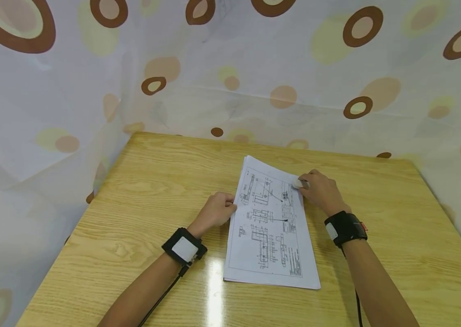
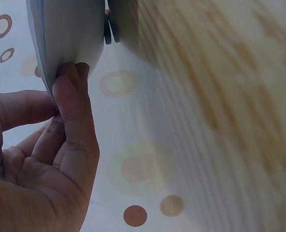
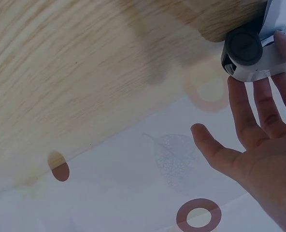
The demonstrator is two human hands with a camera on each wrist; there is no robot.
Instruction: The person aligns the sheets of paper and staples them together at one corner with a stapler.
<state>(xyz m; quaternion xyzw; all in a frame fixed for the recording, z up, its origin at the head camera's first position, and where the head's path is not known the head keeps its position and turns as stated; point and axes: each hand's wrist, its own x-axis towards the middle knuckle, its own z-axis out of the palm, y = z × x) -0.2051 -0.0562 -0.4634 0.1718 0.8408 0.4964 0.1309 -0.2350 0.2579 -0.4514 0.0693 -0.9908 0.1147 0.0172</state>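
Note:
A stack of paper sheets [image 1: 271,272] printed with technical drawings is held raised at a tilt above the table. My left hand [image 1: 217,210] pinches its left edge; in the left wrist view, the left hand [image 2: 51,145] has its thumb on one side of the sheets and fingers on the other. At the upper right edge of the stack, my right hand [image 1: 322,190] grips a small white-and-black device [image 3: 244,50] between thumb and fingers. The device has a round black end and sits against the paper edge. Its exact kind cannot be told. The little finger of the right hand [image 3: 264,140] stands apart.
A wooden table [image 1: 132,181] lies under both hands. Behind it and at its sides hangs a white sheet [image 1: 230,54] with brown and yellow circles. Black bands [image 1: 184,246] with cables are strapped round both wrists.

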